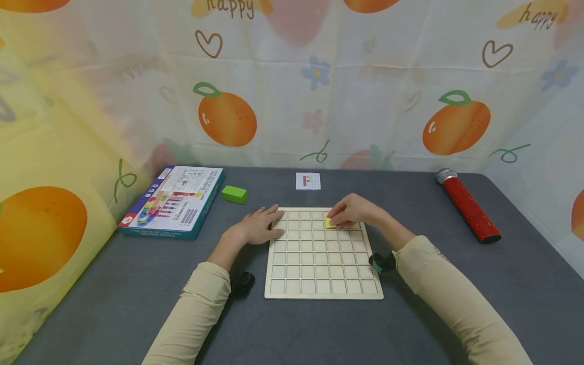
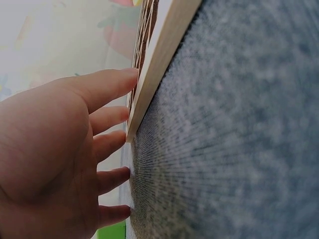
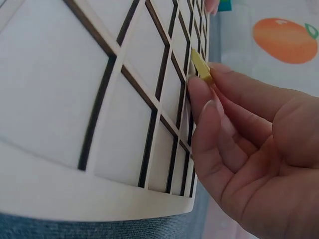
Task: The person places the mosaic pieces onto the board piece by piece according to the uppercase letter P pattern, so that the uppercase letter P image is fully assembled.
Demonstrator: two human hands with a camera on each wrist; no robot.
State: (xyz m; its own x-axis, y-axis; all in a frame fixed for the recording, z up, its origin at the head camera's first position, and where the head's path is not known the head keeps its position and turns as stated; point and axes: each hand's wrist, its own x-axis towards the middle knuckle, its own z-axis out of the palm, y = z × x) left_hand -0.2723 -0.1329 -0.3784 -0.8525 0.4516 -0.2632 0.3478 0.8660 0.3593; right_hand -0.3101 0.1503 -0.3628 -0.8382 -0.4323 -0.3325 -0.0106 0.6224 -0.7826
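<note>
A pale wooden grid board (image 1: 319, 274) lies flat on the dark grey table, divided into square cells. The left hand (image 1: 261, 226) rests at its far left corner with fingers spread. In the left wrist view, the thumb and nearest fingers of the left hand (image 2: 60, 144) touch the board's rim. The right hand (image 1: 353, 210) pinches a small yellow square tile (image 1: 329, 223) over a cell near the board's far side. In the right wrist view, the yellow tile (image 3: 201, 67) is tilted between thumb and fingers of the right hand (image 3: 259, 139), close against the grid.
Behind the board lies a small card (image 1: 307, 181) with a printed coloured grid. A green block (image 1: 234, 194) sits beside a flat boxed set (image 1: 175, 203) at the left. A red glittery microphone (image 1: 470, 205) lies at the right. A printed curtain (image 1: 274, 121) hangs behind the table.
</note>
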